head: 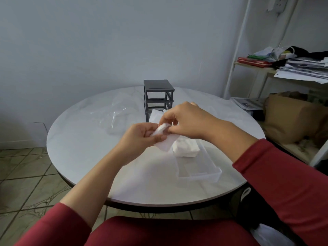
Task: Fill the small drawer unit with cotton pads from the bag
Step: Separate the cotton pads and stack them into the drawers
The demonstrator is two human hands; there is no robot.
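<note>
Round and pale, the surface (85,157) fills my view from its near rim to the wall. Closest to me on it lies a clear plastic drawer (200,173), pulled right out of its frame. Its near half is bare, and a loose pile of white cotton pads (185,148) sits in its far half.

Just above that pile, both hands work together. My left hand (142,135) is curled around a small wad of pads (162,129), and my right hand (186,119) pinches the top of the same wad with fingertips and thumb. A flat white piece (166,144) hangs below the left fingers; I cannot tell if it is a pad or a wrapper.

Farther back stands the dark grey drawer unit (158,96), its visible slots open and empty. Something pale (156,115) leans at its foot, perhaps another drawer. The clear plastic bag (119,114) lies crumpled to its left.

I judge the job at an early stage: one drawer is partly loaded, none is back in the frame, and the other slots are yet to be filled.
</note>
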